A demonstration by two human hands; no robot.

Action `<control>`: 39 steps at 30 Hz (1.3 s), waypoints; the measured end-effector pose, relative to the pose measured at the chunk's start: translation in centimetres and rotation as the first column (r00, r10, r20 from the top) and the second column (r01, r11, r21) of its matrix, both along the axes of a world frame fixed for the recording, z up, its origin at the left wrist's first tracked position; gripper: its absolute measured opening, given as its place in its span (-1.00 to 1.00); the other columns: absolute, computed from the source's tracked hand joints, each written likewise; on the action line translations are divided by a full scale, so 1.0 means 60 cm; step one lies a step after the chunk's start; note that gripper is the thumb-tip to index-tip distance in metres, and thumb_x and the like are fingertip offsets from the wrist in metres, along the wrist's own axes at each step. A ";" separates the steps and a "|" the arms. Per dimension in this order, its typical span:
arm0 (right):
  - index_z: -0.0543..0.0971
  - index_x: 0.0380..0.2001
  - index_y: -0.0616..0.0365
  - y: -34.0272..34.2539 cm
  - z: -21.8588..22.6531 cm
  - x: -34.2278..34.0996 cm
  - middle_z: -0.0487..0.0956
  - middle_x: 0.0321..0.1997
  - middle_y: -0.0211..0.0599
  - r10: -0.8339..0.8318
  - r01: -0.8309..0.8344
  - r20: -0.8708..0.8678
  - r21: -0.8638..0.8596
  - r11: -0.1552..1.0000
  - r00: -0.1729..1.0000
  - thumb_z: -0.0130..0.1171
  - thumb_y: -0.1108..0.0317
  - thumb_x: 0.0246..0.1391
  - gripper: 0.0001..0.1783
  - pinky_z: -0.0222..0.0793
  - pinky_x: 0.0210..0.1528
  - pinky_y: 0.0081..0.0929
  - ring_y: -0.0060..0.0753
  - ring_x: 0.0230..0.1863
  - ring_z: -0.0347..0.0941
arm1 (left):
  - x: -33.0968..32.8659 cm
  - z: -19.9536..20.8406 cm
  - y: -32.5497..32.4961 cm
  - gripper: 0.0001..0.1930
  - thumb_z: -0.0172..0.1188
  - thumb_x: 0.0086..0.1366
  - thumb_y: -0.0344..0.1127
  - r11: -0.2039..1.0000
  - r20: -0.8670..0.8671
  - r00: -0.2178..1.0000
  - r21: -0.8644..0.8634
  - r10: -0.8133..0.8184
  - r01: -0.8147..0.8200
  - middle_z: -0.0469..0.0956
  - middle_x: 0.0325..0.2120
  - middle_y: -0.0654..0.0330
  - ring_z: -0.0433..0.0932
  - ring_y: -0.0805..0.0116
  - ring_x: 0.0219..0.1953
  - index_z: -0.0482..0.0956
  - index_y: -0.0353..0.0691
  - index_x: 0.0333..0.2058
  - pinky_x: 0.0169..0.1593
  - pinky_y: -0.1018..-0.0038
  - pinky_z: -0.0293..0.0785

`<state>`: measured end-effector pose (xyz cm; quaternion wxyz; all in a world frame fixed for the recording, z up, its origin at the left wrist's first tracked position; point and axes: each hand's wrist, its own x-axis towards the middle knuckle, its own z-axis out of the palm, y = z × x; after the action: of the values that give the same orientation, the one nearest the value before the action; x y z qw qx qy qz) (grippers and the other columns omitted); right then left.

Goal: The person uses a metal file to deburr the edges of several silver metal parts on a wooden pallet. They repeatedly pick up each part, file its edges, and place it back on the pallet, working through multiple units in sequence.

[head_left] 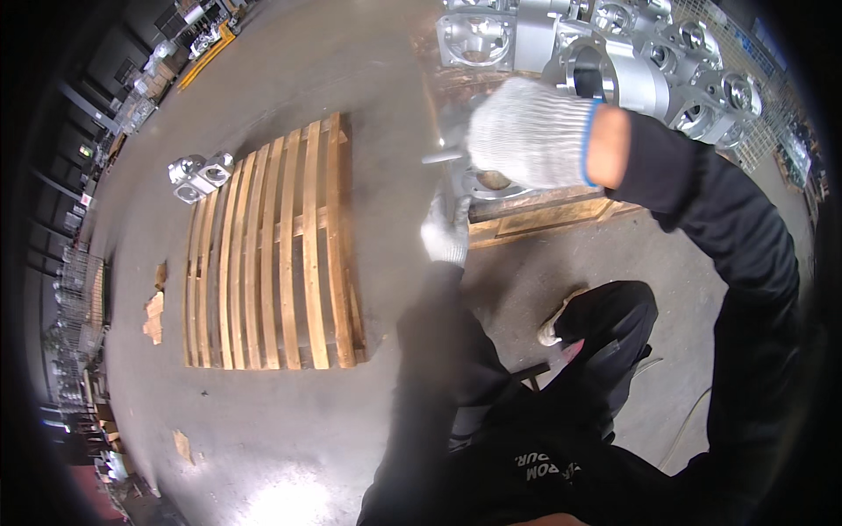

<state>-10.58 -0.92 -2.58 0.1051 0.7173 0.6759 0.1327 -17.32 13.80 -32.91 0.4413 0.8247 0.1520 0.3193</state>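
My right hand, in a white knit glove with a blue cuff, is closed around a short silvery rod that sticks out to its left. Just below that hand lies a machined metal housing with a round opening, partly covered by the glove. My left hand, also gloved, grips the housing's left edge, thumb and fingers pointing away from me; its fingertips are blurred. Several similar silvery housings with round bores are grouped behind my right hand.
The housings rest on a wooden pallet. A slatted pallet stands on the floor to the left, with a metal casting at its far left corner. Cardboard scraps lie beyond it. Wire mesh borders the far right.
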 end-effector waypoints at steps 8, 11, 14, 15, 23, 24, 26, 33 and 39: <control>0.74 -0.45 0.13 0.005 -0.070 -0.028 0.69 -0.48 -0.11 -0.083 0.102 -0.098 0.214 0.971 0.992 0.18 0.41 0.04 -0.84 0.61 -0.30 -0.09 0.08 -0.40 0.66 | -0.049 0.046 0.003 -0.56 0.24 0.54 -0.17 0.865 0.196 0.980 -0.485 -0.034 0.127 0.71 -0.01 -0.02 0.67 0.18 0.04 0.56 -0.37 0.21 0.14 0.29 0.59; 0.76 -0.16 0.01 -0.065 -0.149 -0.058 0.75 -0.30 -0.17 -0.042 0.220 -0.315 0.555 0.802 0.948 0.25 0.29 0.22 -0.81 0.61 -0.34 -0.17 -0.12 -0.44 0.67 | -0.080 0.063 -0.055 -0.52 0.06 0.63 -0.02 0.781 0.105 0.977 -0.619 0.188 -0.084 0.71 -0.10 -0.01 0.68 0.24 -0.08 0.61 -0.42 0.08 0.07 0.30 0.61; 0.62 0.24 0.10 -0.156 -0.227 -0.140 0.77 -0.04 -0.15 -0.040 0.632 -0.827 0.397 0.665 0.561 0.32 0.35 0.28 -0.54 0.63 -0.28 -0.39 -0.25 -0.39 0.69 | -0.087 0.064 -0.103 -0.38 -0.09 0.65 0.14 0.821 -0.119 0.986 -0.547 0.119 -0.165 0.72 -0.17 0.03 0.68 0.28 -0.17 0.61 -0.43 0.06 -0.01 0.33 0.61; 0.58 0.29 0.17 -0.180 -0.250 -0.177 0.78 -0.07 -0.18 0.057 0.775 -0.976 0.201 0.599 0.209 0.31 0.38 0.32 -0.50 0.60 -0.29 -0.52 -0.46 -0.40 0.69 | -0.087 0.063 -0.110 -0.33 -0.14 0.65 0.19 0.799 -0.061 0.998 -0.601 0.005 -0.041 0.72 -0.20 0.04 0.68 0.30 -0.20 0.61 -0.42 0.05 -0.04 0.34 0.61; 0.43 0.38 0.26 -0.202 -0.369 -0.240 0.68 -0.26 -0.32 0.444 0.818 -0.745 -0.234 0.526 -0.498 0.16 0.10 0.47 -0.40 0.37 -0.40 -0.56 -0.56 -0.47 0.49 | -0.039 0.030 -0.134 -0.49 0.02 0.60 0.07 0.877 0.053 0.927 -0.307 -0.371 0.369 0.66 -0.46 0.14 0.66 0.34 -0.43 0.64 -0.32 -0.24 -0.32 0.39 0.56; 0.46 0.36 0.24 -0.202 -0.374 -0.233 0.66 -0.28 -0.34 0.453 0.797 -0.707 -0.264 0.543 -0.543 0.14 0.09 0.48 -0.43 0.36 -0.41 -0.54 -0.55 -0.47 0.49 | -0.033 0.021 -0.129 -0.49 0.02 0.60 0.06 0.823 0.019 0.933 -0.464 -0.359 0.327 0.66 -0.47 0.14 0.65 0.34 -0.45 0.64 -0.32 -0.26 -0.34 0.39 0.55; 0.54 0.24 0.13 -0.204 -0.380 -0.222 0.56 -0.39 -0.43 0.480 0.711 -0.571 -0.288 0.642 -0.665 0.06 0.06 0.51 -0.55 0.25 -0.49 -0.57 -0.56 -0.53 0.40 | -0.008 0.005 -0.112 -0.47 0.00 0.60 0.05 0.658 -0.113 0.939 -0.740 -0.324 0.138 0.65 -0.49 0.14 0.64 0.32 -0.48 0.65 -0.35 -0.28 -0.36 0.38 0.55; 0.64 0.05 0.26 -0.204 -0.375 -0.191 0.63 -0.35 -0.40 0.347 0.701 -0.646 -0.434 0.565 -0.680 0.14 0.14 0.46 -0.61 0.32 -0.47 -0.56 -0.59 -0.46 0.47 | 0.021 -0.004 -0.112 -0.44 -0.06 0.61 0.03 0.963 -0.291 0.949 -0.266 -0.118 0.038 0.68 -0.40 -0.17 0.73 -0.05 -0.22 0.64 -0.45 -0.20 -0.09 0.11 0.57; 0.59 0.08 0.01 -0.198 -0.359 -0.189 0.52 -0.44 -0.49 0.317 0.703 -0.691 -0.389 0.595 -0.650 0.06 0.00 0.51 -0.63 0.11 -0.61 -0.67 -0.69 -0.61 0.31 | 0.023 0.003 -0.118 -0.45 -0.06 0.59 0.07 0.906 -0.314 0.944 -0.422 -0.102 -0.042 0.71 -0.22 -0.23 0.69 -0.24 -0.09 0.65 -0.39 -0.10 0.00 0.04 0.56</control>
<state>-21.94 -12.82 -24.14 -0.7127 0.5772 0.0050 -0.3986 -15.92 6.71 -32.74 0.5827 0.7533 0.2761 0.1297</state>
